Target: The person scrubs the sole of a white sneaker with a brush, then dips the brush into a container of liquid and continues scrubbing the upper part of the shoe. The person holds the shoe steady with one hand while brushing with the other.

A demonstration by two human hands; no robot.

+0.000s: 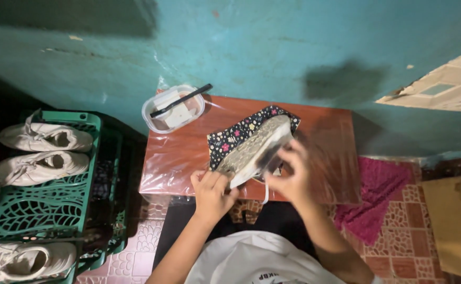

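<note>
Now holding a dirty shoe (255, 150) sole-up above the table (188, 152) and its flowered cloth (236, 134): left hand (211, 192) in a closed grip at the heel end, right hand (291, 176) clasping the side. Tub (173, 109) with brush (180, 101) at the table's far corner.

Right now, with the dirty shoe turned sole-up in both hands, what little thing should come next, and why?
Probably the right hand reaches for the black brush lying across the clear tub. The shoe is held sole-up over the flowered cloth, its sole looks grimy, and the left hand already steadies its heel end.
</note>
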